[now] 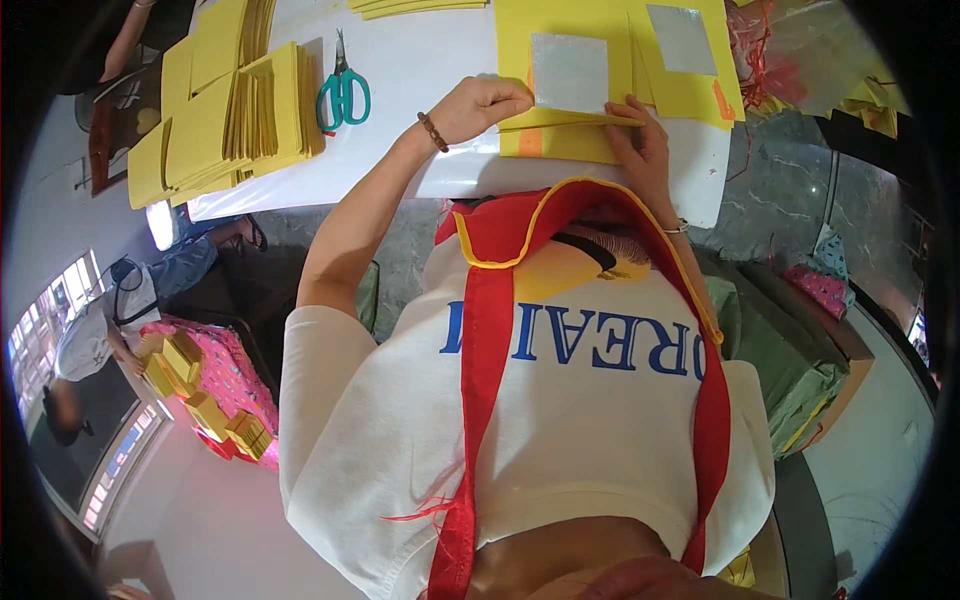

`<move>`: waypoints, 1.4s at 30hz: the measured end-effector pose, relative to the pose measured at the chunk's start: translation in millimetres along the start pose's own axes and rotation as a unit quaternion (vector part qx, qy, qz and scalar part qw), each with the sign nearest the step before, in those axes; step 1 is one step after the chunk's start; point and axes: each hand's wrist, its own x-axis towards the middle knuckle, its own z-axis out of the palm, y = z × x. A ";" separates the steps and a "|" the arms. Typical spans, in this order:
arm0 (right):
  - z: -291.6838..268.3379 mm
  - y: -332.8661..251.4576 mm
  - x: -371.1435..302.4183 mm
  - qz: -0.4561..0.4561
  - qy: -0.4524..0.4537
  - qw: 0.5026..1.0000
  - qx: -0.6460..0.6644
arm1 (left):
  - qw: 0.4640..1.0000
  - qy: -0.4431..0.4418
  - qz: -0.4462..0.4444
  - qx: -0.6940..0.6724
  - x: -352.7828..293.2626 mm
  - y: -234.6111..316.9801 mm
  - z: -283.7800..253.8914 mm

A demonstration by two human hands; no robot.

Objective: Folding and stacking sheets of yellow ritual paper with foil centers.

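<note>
A yellow paper sheet (575, 148) with a silver square (570, 72) and orange patches lies at the table's near edge. A narrow fold runs across the sheet just below the silver square. My left hand (490, 105), wearing a beaded bracelet, is closed at the fold's left end, its fingertips pressed together on the paper. At the right end, my right hand (645, 150) grips the fold between thumb and fingers. More yellow sheets (690, 85) with a silver square lie just to the right, partly overlapped.
Teal-handled scissors (343, 98) lie on the white table (420, 40), left of my left hand. Further left stand stacks of folded yellow paper (215, 125). Clear plastic and red strings (790, 50) are at the far right. Another person (90, 330) is at the left with gold paper blocks (205, 415).
</note>
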 end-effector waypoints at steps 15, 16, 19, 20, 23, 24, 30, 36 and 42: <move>1.4 5.6 -0.1 0.026 0.009 0.998 0.063 | 0.990 0.022 0.133 0.033 -21.3 6.8 -5.0; 2.0 5.5 0.0 0.029 0.013 0.997 0.073 | 0.990 0.058 0.108 0.076 -21.7 4.1 3.3; 2.8 2.3 2.3 0.022 0.014 0.999 0.041 | 0.971 0.132 0.094 0.177 -15.8 -9.4 20.0; 1.8 -0.7 1.1 0.021 0.013 0.999 0.042 | 0.951 0.158 0.129 0.234 -13.3 -14.4 22.2; 1.4 -23.9 0.9 0.054 0.021 0.983 0.177 | 0.922 0.184 0.172 0.295 -7.9 -20.7 19.1; 2.7 -25.6 0.7 0.029 0.055 0.987 0.150 | 0.919 0.183 0.182 0.300 -6.5 -19.4 16.7; -14.1 -63.6 4.8 -0.063 0.046 0.997 0.008 | 0.906 0.174 0.222 0.315 -27.1 5.3 10.6; -23.2 -32.0 -6.5 -0.163 -0.126 0.974 -0.088 | 0.950 0.130 0.203 0.199 -50.2 8.0 38.3; -18.1 -25.9 -4.7 -0.141 -0.151 0.976 -0.063 | 0.962 0.151 0.165 0.159 -42.0 0.1 38.2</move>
